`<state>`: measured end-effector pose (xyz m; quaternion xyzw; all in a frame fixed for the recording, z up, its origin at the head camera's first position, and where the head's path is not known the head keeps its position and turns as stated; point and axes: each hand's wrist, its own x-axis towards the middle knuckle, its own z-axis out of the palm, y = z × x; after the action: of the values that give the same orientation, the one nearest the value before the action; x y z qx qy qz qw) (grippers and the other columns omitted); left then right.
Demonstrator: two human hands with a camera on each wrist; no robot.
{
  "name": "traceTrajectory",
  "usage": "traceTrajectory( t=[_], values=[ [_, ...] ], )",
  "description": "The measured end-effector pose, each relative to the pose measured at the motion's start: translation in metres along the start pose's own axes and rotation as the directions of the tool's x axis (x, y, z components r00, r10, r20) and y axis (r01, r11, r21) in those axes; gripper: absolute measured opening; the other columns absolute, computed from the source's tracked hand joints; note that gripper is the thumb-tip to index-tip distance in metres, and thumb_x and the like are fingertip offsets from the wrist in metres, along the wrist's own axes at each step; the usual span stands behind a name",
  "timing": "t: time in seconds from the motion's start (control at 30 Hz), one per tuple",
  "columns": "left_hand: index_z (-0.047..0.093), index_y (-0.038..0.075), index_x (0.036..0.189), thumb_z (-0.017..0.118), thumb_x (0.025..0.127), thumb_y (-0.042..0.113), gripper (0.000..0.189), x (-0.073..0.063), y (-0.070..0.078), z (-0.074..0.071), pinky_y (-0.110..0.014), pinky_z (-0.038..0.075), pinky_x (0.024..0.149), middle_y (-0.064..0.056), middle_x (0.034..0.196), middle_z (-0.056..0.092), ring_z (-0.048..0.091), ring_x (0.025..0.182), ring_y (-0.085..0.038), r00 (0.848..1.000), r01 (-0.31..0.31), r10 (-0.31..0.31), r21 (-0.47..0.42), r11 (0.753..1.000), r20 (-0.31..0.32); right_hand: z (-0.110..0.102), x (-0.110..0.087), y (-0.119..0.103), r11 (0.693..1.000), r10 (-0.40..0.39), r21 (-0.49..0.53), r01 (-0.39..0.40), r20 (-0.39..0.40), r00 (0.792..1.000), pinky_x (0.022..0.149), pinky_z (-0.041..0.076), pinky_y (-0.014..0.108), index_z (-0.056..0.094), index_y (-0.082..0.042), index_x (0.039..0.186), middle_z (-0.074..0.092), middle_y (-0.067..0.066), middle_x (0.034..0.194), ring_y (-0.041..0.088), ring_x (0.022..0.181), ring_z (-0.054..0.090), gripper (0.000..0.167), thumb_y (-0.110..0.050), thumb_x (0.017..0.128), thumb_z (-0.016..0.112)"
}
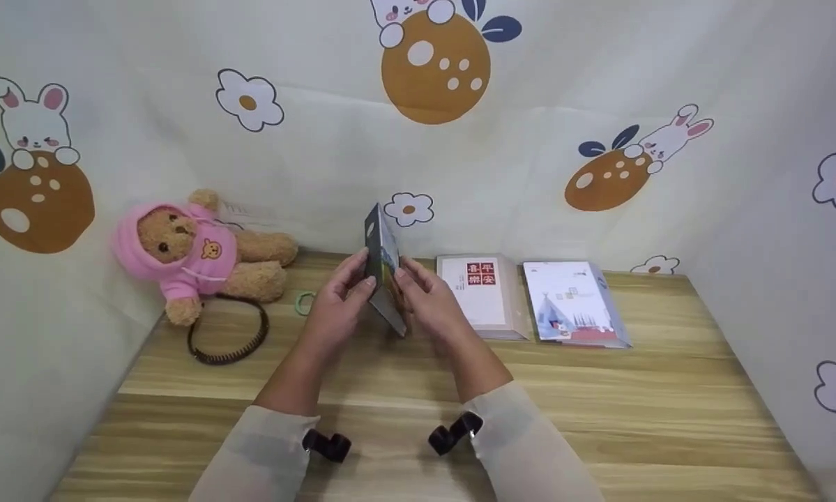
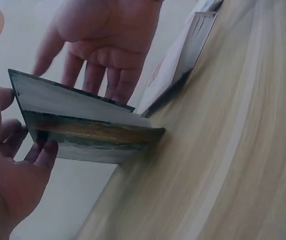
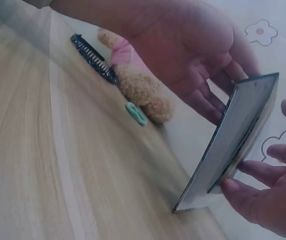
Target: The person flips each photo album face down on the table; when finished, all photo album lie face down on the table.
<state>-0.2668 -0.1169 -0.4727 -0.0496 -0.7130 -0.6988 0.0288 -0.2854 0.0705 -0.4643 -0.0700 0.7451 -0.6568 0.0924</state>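
Note:
A thin book with a dark green cover [image 1: 383, 279] stands upright on its lower edge between both hands, close over the table. Its covers part slightly, and the pale inside shows in the right wrist view. My left hand [image 1: 335, 308] grips the left cover, thumb on the near side and fingers behind. On the opposite side my right hand [image 1: 431, 301] holds the other cover with thumb and fingertips. In the left wrist view the brown-and-green spine [image 2: 92, 129] carries small lettering, too blurred to read.
Two thick books lie to the right: one with red characters [image 1: 484, 300], one with a blue tent picture [image 1: 572, 307]. To the left are a teddy bear in a pink hoodie [image 1: 208, 251], a dark toothed headband [image 1: 229, 359] and a green ring-shaped band [image 1: 305, 302]. Patterned cloth hangs behind.

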Motion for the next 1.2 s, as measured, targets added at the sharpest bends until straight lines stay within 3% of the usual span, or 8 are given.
traceTrajectory(
  t=[0.13, 0.23, 0.37, 0.47, 0.63, 0.87, 1.07, 1.2],
  values=[
    [0.04, 0.015, 0.166, 0.068, 0.107, 0.026, 0.066, 0.0, 0.0, 0.003, -0.048, 0.037, 0.131, -0.006, 0.169, 0.047, 0.042, 0.159, -0.026, 0.998, 0.035, -0.034, -0.008, 0.999, 0.061, -0.001, -0.003, -0.006, 1.0, -0.002, 0.014, 0.002, -0.003, 1.0, 0.116, 0.053, 0.057, 0.04, -0.033, 0.166, 0.054, 0.002, 0.163, 0.029, 0.145, 0.059, 0.065, -0.057, 0.108, 0.055],
    [0.031, 0.014, 0.169, 0.067, 0.107, 0.028, 0.072, 0.001, -0.002, 0.005, -0.048, 0.04, 0.129, -0.005, 0.173, 0.039, 0.04, 0.161, -0.026, 0.989, 0.081, -0.072, -0.066, 0.994, 0.13, -0.003, -0.004, -0.009, 0.999, -0.01, 0.044, 0.009, 0.016, 1.0, 0.116, 0.051, 0.064, 0.036, -0.039, 0.167, 0.053, 0.002, 0.163, 0.035, 0.144, 0.06, 0.064, -0.057, 0.108, 0.054],
    [0.031, 0.029, 0.169, 0.062, 0.109, 0.033, 0.068, 0.001, -0.005, 0.005, -0.052, 0.048, 0.123, 0.002, 0.176, 0.03, 0.045, 0.157, -0.028, 0.968, 0.193, -0.162, -0.157, 0.969, 0.193, -0.004, -0.005, -0.009, 0.998, 0.008, 0.06, -0.011, 0.044, 0.999, 0.117, 0.046, 0.071, 0.036, -0.048, 0.165, 0.05, 0.0, 0.166, 0.039, 0.149, 0.055, 0.059, -0.053, 0.109, 0.054],
    [0.035, 0.042, 0.165, 0.06, 0.11, 0.037, 0.061, 0.001, -0.007, 0.004, -0.056, 0.051, 0.118, 0.006, 0.175, 0.029, 0.049, 0.153, -0.031, 0.955, 0.252, -0.218, -0.162, 0.954, 0.199, -0.005, -0.005, -0.007, 0.997, 0.033, 0.061, -0.036, 0.053, 0.998, 0.118, 0.044, 0.072, 0.039, -0.055, 0.16, 0.049, -0.001, 0.167, 0.04, 0.151, 0.052, 0.054, -0.05, 0.109, 0.054],
    [0.039, 0.048, 0.162, 0.06, 0.108, 0.037, 0.059, 0.001, -0.009, 0.002, -0.057, 0.056, 0.112, 0.006, 0.174, 0.031, 0.049, 0.152, -0.033, 0.959, 0.258, -0.235, -0.138, 0.956, 0.16, -0.006, -0.003, -0.003, 0.996, 0.068, 0.05, -0.071, 0.057, 0.996, 0.118, 0.044, 0.072, 0.042, -0.062, 0.155, 0.053, 0.0, 0.164, 0.04, 0.152, 0.051, 0.05, -0.046, 0.109, 0.056],
    [0.04, 0.04, 0.164, 0.064, 0.106, 0.031, 0.063, 0.0, -0.011, 0.003, -0.056, 0.053, 0.116, 0.003, 0.174, 0.034, 0.044, 0.154, -0.029, 0.976, 0.201, -0.19, -0.101, 0.974, 0.105, -0.005, -0.001, 0.002, 0.993, 0.07, 0.087, -0.076, 0.072, 0.995, 0.116, 0.048, 0.069, 0.042, -0.05, 0.16, 0.052, 0.001, 0.164, 0.039, 0.148, 0.056, 0.053, -0.038, 0.11, 0.053],
    [0.04, 0.051, 0.16, 0.063, 0.107, 0.047, 0.058, -0.001, -0.015, 0.003, -0.06, 0.044, 0.124, 0.006, 0.175, 0.03, 0.037, 0.16, -0.032, 0.965, 0.225, -0.211, -0.083, 0.971, 0.153, -0.01, -0.001, -0.002, 0.998, -0.058, 0.0, 0.058, -0.034, 0.998, 0.121, 0.051, 0.051, 0.051, -0.03, 0.16, 0.053, 0.0, 0.162, 0.026, 0.15, 0.053, 0.055, -0.027, 0.106, 0.062],
    [0.036, 0.06, 0.158, 0.054, 0.106, 0.063, 0.055, -0.002, -0.016, 0.003, -0.062, 0.029, 0.132, 0.009, 0.177, 0.029, 0.026, 0.166, -0.031, 0.954, 0.219, -0.22, 0.026, 0.975, 0.203, -0.018, -0.001, -0.007, 0.99, -0.134, -0.048, 0.13, -0.099, 0.986, 0.124, 0.048, 0.043, 0.057, -0.017, 0.156, 0.057, 0.002, 0.159, 0.024, 0.152, 0.051, 0.057, -0.015, 0.101, 0.07]
  ],
)
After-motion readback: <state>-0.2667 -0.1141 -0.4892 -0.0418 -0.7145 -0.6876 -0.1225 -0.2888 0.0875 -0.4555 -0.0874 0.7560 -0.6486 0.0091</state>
